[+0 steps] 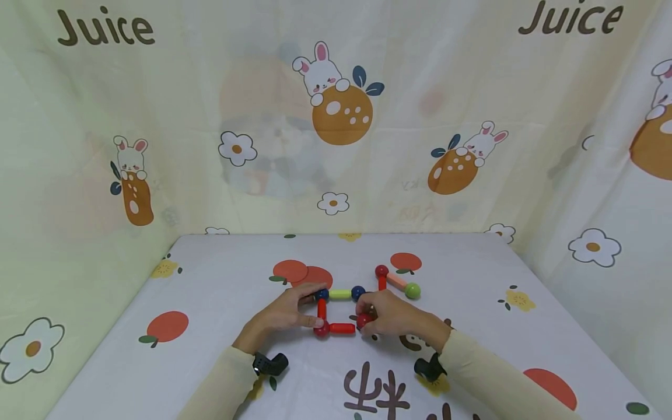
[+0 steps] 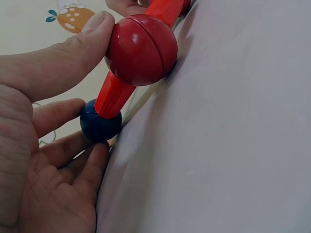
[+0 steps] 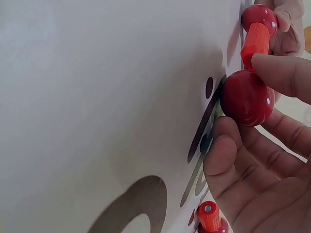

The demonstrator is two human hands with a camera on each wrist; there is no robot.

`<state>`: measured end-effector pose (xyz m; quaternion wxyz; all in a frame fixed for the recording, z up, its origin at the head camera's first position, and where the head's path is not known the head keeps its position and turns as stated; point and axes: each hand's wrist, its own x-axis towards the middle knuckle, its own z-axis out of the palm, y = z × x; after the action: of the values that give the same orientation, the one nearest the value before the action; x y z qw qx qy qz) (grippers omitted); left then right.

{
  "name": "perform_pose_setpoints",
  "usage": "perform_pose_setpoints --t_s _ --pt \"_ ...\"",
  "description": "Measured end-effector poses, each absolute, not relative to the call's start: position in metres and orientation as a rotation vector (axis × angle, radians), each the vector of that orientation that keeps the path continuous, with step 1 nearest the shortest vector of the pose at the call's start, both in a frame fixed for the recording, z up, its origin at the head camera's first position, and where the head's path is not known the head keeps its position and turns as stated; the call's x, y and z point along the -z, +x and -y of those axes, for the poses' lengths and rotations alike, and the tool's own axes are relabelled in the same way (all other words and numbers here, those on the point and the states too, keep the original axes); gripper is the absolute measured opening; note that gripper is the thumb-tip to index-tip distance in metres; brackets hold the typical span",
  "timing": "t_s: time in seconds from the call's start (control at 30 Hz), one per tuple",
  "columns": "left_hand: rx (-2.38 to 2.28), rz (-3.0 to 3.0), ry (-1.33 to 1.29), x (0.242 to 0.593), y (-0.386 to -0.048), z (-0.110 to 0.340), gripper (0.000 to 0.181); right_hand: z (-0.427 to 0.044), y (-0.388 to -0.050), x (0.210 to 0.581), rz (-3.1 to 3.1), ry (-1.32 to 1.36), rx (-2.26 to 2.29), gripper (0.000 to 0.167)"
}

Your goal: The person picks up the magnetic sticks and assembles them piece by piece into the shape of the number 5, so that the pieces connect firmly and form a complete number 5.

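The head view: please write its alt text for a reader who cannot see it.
A person's left hand holds a dark blue ball and a red ball joined by a red rod, while the right hand pinches another red ball beside a second red rod. Beyond that hand, a green ball lies on fruit-printed cloth.

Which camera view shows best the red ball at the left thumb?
The left wrist view: the red ball is large, nearly whole, its seam visible, with the left thumb only at its edge. The head view shows it small, partly covered by the thumb. The right wrist view shows it small, near the top, beyond a red rod.
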<state>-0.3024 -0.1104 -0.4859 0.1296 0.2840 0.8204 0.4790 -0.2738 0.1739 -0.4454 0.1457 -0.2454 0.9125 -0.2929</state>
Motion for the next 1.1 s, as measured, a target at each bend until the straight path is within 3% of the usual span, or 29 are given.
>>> perform_pose_setpoints --t_s 1.1 --pt "-1.382 -2.393 0.796 0.4868 -0.3036 0.1088 0.080 -0.1744 -0.2751 0.4446 -2.624 -0.699 0.868 0.023"
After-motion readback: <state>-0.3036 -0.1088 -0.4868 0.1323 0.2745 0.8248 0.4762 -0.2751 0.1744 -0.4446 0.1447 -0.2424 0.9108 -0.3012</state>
